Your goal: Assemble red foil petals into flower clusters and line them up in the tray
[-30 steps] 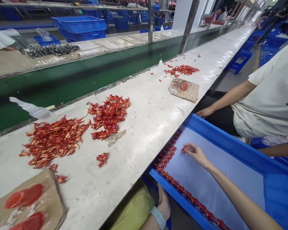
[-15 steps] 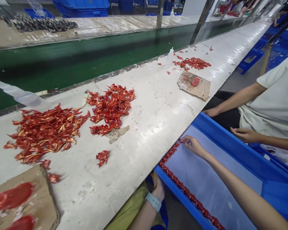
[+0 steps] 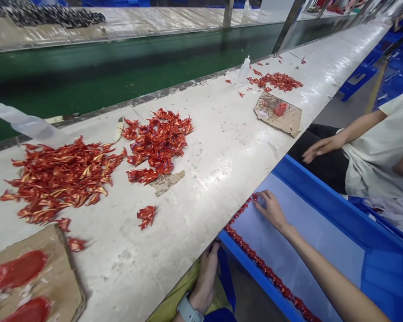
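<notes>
Right hand (image 3: 271, 209) lies open on the smooth blue tray (image 3: 322, 194) beside crinkled red foil bows (image 3: 242, 209)

A big foil heap (image 3: 60, 179) and a smaller heap (image 3: 157, 143) lie toward the bench's (image 3: 221, 147) far edge, with a stray piece (image 3: 147, 216) nearer the front. Blob-smeared cardboard (image 3: 63, 273) sits at the near left; farther right are a second card (image 3: 278, 118), a bottle (image 3: 244, 71) and a co-worker (image 3: 372, 152).
</notes>
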